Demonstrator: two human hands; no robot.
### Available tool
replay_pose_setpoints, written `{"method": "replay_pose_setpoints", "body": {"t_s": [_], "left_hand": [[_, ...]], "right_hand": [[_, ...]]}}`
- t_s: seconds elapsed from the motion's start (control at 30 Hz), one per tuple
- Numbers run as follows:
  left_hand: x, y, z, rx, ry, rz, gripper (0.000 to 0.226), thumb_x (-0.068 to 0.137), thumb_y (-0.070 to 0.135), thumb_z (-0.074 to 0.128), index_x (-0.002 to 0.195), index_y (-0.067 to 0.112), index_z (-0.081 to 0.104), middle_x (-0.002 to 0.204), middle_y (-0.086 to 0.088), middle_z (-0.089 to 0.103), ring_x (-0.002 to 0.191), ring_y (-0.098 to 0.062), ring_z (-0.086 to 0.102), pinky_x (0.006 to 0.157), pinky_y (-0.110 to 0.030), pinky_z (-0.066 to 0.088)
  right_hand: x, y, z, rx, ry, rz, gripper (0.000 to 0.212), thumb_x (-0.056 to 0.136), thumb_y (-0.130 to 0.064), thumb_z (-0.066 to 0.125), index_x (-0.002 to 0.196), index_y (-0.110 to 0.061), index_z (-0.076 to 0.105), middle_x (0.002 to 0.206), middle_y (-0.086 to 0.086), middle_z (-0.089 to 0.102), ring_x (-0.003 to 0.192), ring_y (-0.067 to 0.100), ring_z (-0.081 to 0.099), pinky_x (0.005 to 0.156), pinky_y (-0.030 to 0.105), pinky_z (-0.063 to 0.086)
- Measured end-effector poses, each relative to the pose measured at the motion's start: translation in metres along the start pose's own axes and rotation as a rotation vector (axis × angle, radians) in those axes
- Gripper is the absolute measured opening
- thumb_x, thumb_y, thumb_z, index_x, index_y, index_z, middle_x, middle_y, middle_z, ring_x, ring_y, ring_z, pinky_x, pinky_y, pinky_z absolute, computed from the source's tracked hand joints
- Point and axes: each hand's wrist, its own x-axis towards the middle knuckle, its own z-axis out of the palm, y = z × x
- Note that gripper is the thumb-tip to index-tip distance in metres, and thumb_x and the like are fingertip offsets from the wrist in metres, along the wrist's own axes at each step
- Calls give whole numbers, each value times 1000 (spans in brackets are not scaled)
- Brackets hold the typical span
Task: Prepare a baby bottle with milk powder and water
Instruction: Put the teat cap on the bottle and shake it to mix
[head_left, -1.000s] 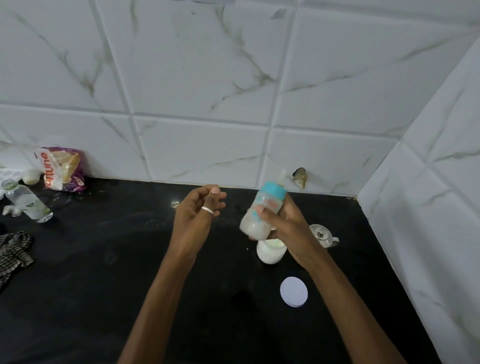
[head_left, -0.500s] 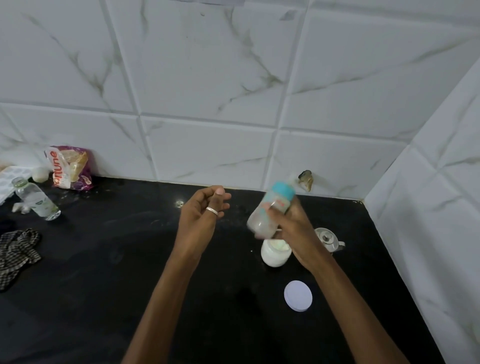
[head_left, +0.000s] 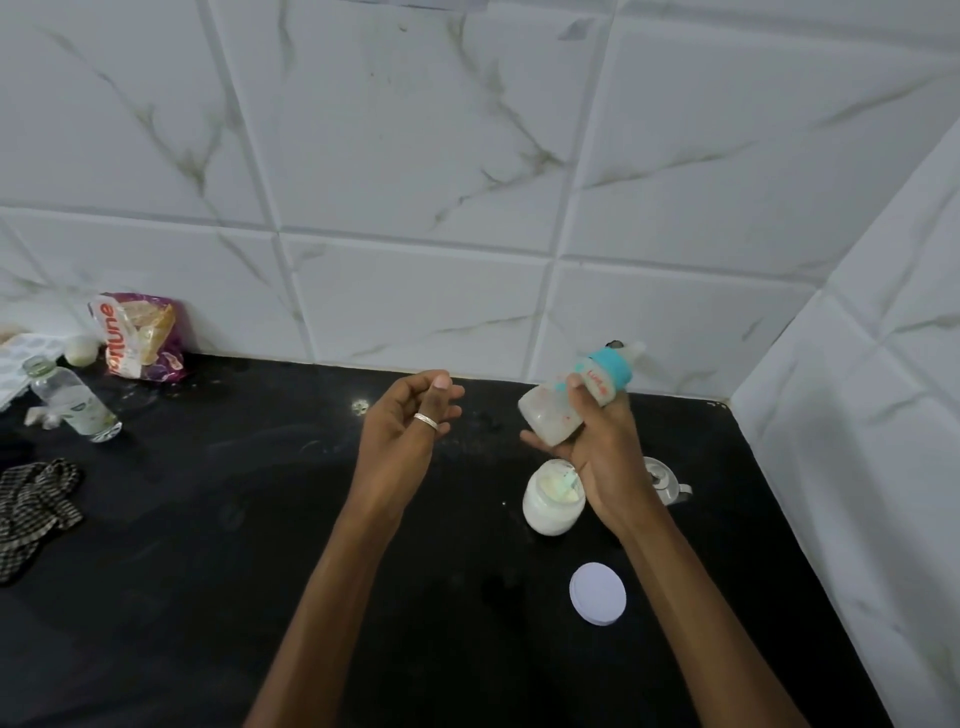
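Two hands, one baby bottle (head_left: 563, 408), held tilted above a black counter (head_left: 208, 571).
Nearest, a white lid (head_left: 597, 600) lies flat; beyond it stands the open powder jar (head_left: 550, 512), a scoop (head_left: 563, 480) inside. Left hand (head_left: 410, 423): fingers loosely curled, holding nothing. Right hand (head_left: 605, 457): fingers and thumb wrapped round the baby bottle, in the air just above the jar, teal-capped end pointing up and right. Probably light, stiff plastic, slick if wet; best gripped mid-body. Contents cloudy, fill level unreadable. Metal vessel (head_left: 665, 478) half hidden behind the wrist. Far left, a water bottle (head_left: 72, 402).
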Motion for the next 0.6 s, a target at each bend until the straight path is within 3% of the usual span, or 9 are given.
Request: {"method": "replay_pose_setpoints", "body": {"t_s": [0.13, 0.27, 0.4, 0.53, 0.6], "left_hand": [[0, 0, 1, 8, -11, -5, 26, 100, 38, 59, 117, 20, 68, 106, 8, 79, 98, -8, 74, 92, -34, 58], [-1, 0, 1, 1, -4, -4, 25, 100, 38, 60, 116, 20, 69, 105, 8, 79, 95, -8, 74, 91, -33, 58], [-1, 1, 0, 15, -11, -7, 25, 100, 38, 59, 117, 21, 69, 106, 8, 78, 98, -9, 74, 92, -34, 58], [-1, 3, -1, -1, 1, -4, 25, 102, 35, 59, 117, 19, 69, 106, 7, 78, 99, -11, 74, 93, -35, 59], [-1, 3, -2, 2, 7, -5, 25, 102, 34, 59, 118, 18, 68, 106, 6, 79, 99, -12, 74, 93, -35, 59]], "right_hand": [[-3, 1, -1, -333, -197, 67, 47, 87, -32, 77, 126, -19, 54, 126, 18, 64, 120, 34, 67, 85, 58, 62], [3, -2, 3, -25, -6, 8, 59, 85, -32, 71, 135, -12, 48, 119, 12, 63, 113, 32, 69, 76, 57, 62], [1, 1, -2, -326, -182, 77, 50, 87, -32, 79, 129, -21, 55, 124, 12, 65, 118, 31, 68, 86, 63, 59], [4, -4, 2, -46, -21, 38, 59, 86, -35, 77, 135, -15, 51, 125, 14, 63, 118, 35, 68, 78, 59, 61], [3, -4, 4, -104, -21, 45, 62, 86, -33, 79, 136, -14, 47, 122, 13, 62, 114, 32, 69, 78, 59, 62]]}}
